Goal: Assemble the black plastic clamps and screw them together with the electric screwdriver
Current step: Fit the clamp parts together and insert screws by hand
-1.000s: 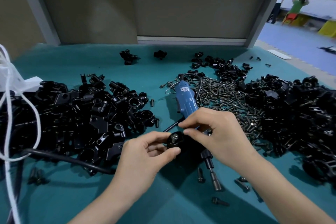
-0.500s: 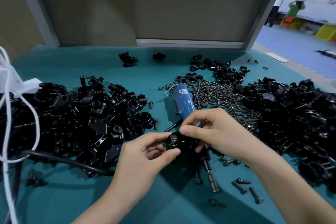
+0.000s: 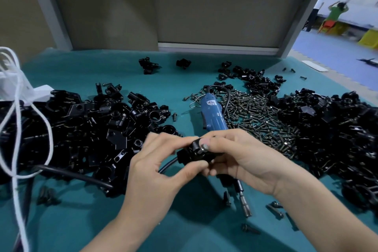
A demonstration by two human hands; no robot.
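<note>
A black plastic clamp [image 3: 193, 153] is held over the teal table between both hands. My left hand [image 3: 161, 165] grips it from the left with thumb below and fingers above. My right hand [image 3: 243, 155] holds its right side, and its fingertip presses a silver screw [image 3: 204, 146] into the top of the clamp. The blue electric screwdriver [image 3: 212, 115] lies on the table just behind my hands, its metal bit [image 3: 244, 203] sticking out below my right wrist.
A big pile of black clamp parts [image 3: 86, 129] lies at the left, another [image 3: 343, 135] at the right. Loose screws [image 3: 261, 114] are heaped right of the screwdriver. A black cable [image 3: 71, 174] and a white cord [image 3: 18, 129] cross the left side. Several stray screws [image 3: 274, 209] lie near my right forearm.
Both hands have lifted the clamp slightly and closed in around it. My right hand has shifted left, its fingertip now on the screw head.
</note>
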